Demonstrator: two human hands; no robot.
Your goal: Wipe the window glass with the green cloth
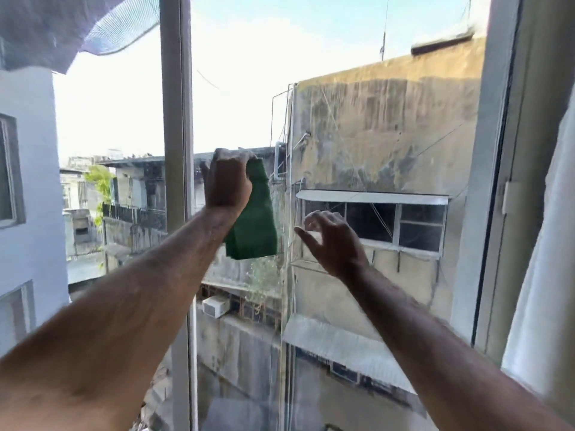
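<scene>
Up against the window glass [357, 126], a little right of the vertical frame bar [176, 119], the left hand [228, 181] is closed into a fist around the top of the green cloth [253, 222]; its fingers are curled tight, knuckles toward the camera, and the cloth hangs down from the grip in a long folded flap, its lower edge level with the left forearm; whether the cloth itself presses on the pane cannot be told. Just to the right, apart from the cloth by a narrow gap, the right hand [333, 241] is loosely open; its fingers [314, 217] are spread and slightly bent, the thumb pointing toward the cloth, and it holds nothing; whether its fingertips touch the glass is unclear.

Both bare forearms reach up from the bottom corners. The pane runs from the frame bar on the left to the pale window frame [485, 181] on the right, where a white curtain [541, 244] hangs at the edge; most of the glass to the right of and above the hands is unobstructed, while a mesh screen [102, 29] sags across the upper left corner. Weathered buildings [389, 119] show through the pane.
</scene>
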